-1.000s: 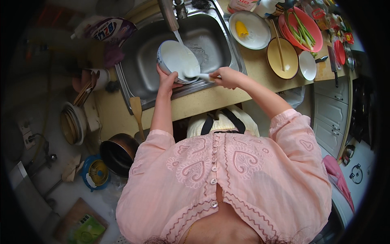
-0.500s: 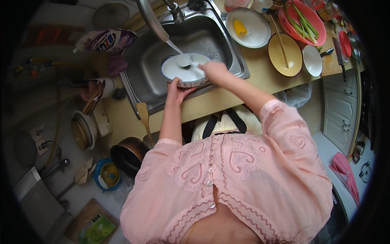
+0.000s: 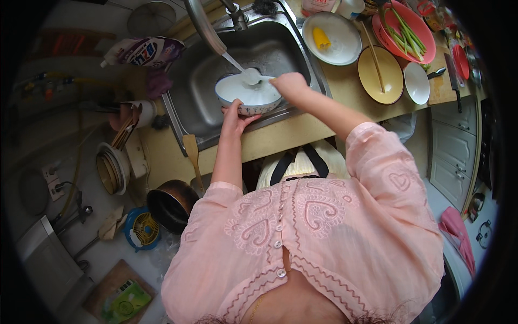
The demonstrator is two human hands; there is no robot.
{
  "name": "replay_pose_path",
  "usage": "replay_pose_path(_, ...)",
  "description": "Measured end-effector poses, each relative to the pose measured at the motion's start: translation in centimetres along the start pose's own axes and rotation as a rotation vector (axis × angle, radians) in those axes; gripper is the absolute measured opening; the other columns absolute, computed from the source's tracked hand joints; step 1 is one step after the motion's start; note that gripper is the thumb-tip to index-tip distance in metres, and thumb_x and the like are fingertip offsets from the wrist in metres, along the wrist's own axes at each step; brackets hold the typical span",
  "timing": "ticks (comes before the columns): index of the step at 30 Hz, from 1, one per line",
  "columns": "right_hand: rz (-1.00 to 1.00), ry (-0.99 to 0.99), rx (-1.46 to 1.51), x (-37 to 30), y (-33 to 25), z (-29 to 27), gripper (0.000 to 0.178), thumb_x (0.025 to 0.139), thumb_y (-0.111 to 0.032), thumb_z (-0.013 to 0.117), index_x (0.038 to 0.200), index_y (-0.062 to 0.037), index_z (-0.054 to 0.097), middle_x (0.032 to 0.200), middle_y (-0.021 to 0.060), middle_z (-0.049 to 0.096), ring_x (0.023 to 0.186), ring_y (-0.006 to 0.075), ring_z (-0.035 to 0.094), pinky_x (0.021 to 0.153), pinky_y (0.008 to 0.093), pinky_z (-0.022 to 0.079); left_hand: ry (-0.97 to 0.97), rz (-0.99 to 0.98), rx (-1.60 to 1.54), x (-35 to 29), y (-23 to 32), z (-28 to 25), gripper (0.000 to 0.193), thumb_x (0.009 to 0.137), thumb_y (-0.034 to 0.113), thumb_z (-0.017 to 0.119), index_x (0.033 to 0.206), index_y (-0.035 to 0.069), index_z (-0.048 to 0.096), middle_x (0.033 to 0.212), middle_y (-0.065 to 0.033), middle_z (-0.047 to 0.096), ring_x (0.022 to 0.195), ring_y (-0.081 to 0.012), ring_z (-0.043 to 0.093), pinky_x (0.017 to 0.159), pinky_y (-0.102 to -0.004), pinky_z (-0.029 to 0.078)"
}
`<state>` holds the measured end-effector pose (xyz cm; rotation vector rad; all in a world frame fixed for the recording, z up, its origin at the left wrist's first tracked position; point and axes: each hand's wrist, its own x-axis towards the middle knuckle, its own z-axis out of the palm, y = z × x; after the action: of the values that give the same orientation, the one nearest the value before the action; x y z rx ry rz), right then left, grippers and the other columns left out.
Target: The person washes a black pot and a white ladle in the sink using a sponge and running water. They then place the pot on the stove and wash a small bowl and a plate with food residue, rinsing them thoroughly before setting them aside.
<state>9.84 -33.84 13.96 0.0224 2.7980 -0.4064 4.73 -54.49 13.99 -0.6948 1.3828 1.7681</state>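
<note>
Over the front part of the sink (image 3: 194, 102), my left hand (image 3: 236, 120) grips the near side of a white bowl (image 3: 245, 96) with a patterned outer wall. The bowl is tilted, and whitish contents or water show inside. My right hand (image 3: 291, 87) is closed at the bowl's right rim around the handle of a spoon (image 3: 251, 76), whose head lies at the far rim. Water runs from the faucet (image 3: 208, 32) onto the spoon's head. My fingers partly hide the handle.
Right of the sink stand a white bowl with a yellow piece (image 3: 320, 38), a yellow bowl (image 3: 380, 81) with chopsticks, a red basin (image 3: 426, 46) with green stalks, and a knife (image 3: 454, 81) on a board. A wooden spatula (image 3: 191, 151) lies at the counter's left front.
The spoon's head has moved from inside the bowl to its far rim, under the water stream. My right hand has shifted slightly right and up. The bowl is tilted more.
</note>
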Motion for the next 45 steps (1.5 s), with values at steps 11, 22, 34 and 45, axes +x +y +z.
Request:
replay_pose_path(11,0.017,-0.026,0.017,-0.3,1.9,-1.3,0.024,0.087,-0.016,0.046,0.104,-0.0204,0.062,0.085,0.0076,0.065,0.079,0.0275,0.063,0.063,0.0384,0.051,-0.028,0.084,0.220,-1.0,0.7,2.9,0.082,0.073,0.009,0.054,0.132,0.017,-0.001,0.131,-0.0248,0.022,0.114,-0.0435,0.041,0.071,-0.0563,0.055)
replay_pose_path(22,0.061,-0.544,0.767,-5.3,2.7,-8.3,0.030,0.084,-0.023,0.056,0.113,-0.0174,0.063,0.066,0.0089,0.058,0.054,0.0173,0.057,0.048,0.0302,0.047,0.003,0.109,0.214,-0.5,0.2,1.7,0.077,0.074,0.010,0.054,0.131,0.018,0.003,0.130,-0.0247,0.023,0.113,-0.0429,0.042,0.070,-0.0546,0.055)
replay_pose_path(34,0.160,-0.298,0.733,-1.2,4.3,-1.1,0.031,0.084,-0.018,0.054,0.113,-0.0116,0.061,0.056,0.0095,0.056,0.043,0.0175,0.053,0.041,0.0309,0.043,-0.111,0.087,0.086,-0.4,-0.3,0.9,0.077,0.073,0.009,0.054,0.130,0.016,0.003,0.130,-0.0247,0.025,0.114,-0.0426,0.042,0.074,-0.0576,0.053)
replay_pose_path(45,0.046,-0.651,1.069,-4.2,5.3,-6.9,0.038,0.088,-0.022,0.052,0.126,-0.0190,0.052,0.056,-0.0007,0.048,0.041,0.0060,0.042,0.037,0.0212,0.034,-0.151,0.121,0.347,0.0,1.8,1.1,0.076,0.069,0.006,0.051,0.133,0.017,0.011,0.124,-0.0192,0.035,0.106,-0.0390,0.050,0.070,-0.0533,0.056)
